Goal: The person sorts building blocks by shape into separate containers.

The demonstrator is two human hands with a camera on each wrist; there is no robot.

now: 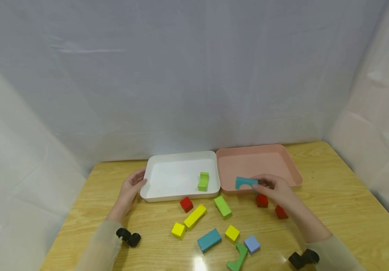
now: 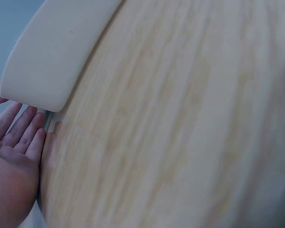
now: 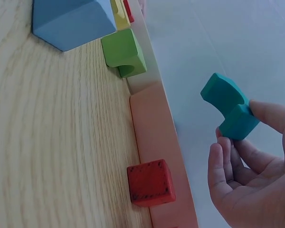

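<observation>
My right hand (image 1: 272,186) pinches a blue arch block (image 1: 246,181) between thumb and fingers, over the front rim of the pink tray (image 1: 292,167). In the right wrist view the arch's curved notch on this block (image 3: 230,107) shows clearly. My left hand (image 1: 130,190) is at the left end of the white tray (image 1: 170,177), its thumb right at the rim and its fingers fairly straight. The left wrist view has these fingers (image 2: 23,128) beside the tray's corner (image 2: 52,90). A light green arch block (image 1: 203,182) lies inside the white tray.
Before the trays lie red cubes (image 1: 186,204), a yellow bar (image 1: 195,216), yellow cubes (image 1: 179,230), a light green block (image 1: 223,207), a blue block (image 1: 209,240), a periwinkle cube (image 1: 252,244) and a green arch (image 1: 238,258). White sheeting (image 1: 194,82) hangs behind the table.
</observation>
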